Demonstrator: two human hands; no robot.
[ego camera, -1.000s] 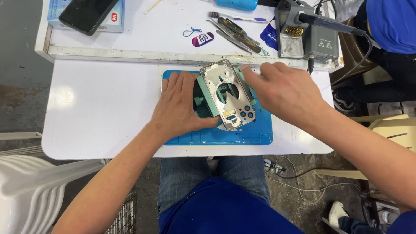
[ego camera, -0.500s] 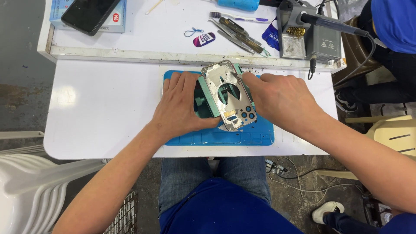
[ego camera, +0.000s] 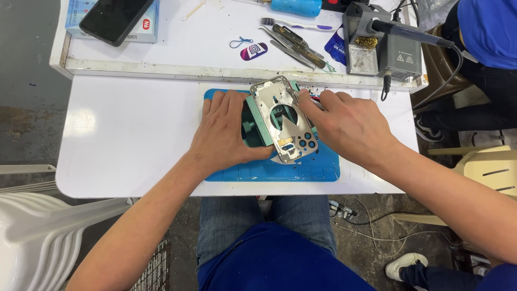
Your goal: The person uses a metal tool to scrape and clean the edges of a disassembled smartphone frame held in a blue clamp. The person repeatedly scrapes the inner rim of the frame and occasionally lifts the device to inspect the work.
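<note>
A phone frame (ego camera: 284,119) lies on a blue mat (ego camera: 280,170) at the middle of the white table (ego camera: 129,134), camera holes toward the near edge. The left hand (ego camera: 226,132) lies flat on the mat with fingers spread, pressing against the frame's left side so it cannot slide. The right hand (ego camera: 347,126) comes in from the right, fingers pinched on thin tweezers (ego camera: 295,96) whose tip meets the frame's far right edge. Spare tools (ego camera: 293,40) and a soldering station (ego camera: 385,46) wait on the far shelf, within reach.

I am seeing a bare-metal phone frame (ego camera: 284,119) glinting on a matt blue rubbery mat (ego camera: 280,171), over a smooth white surface (ego camera: 124,134).
</note>
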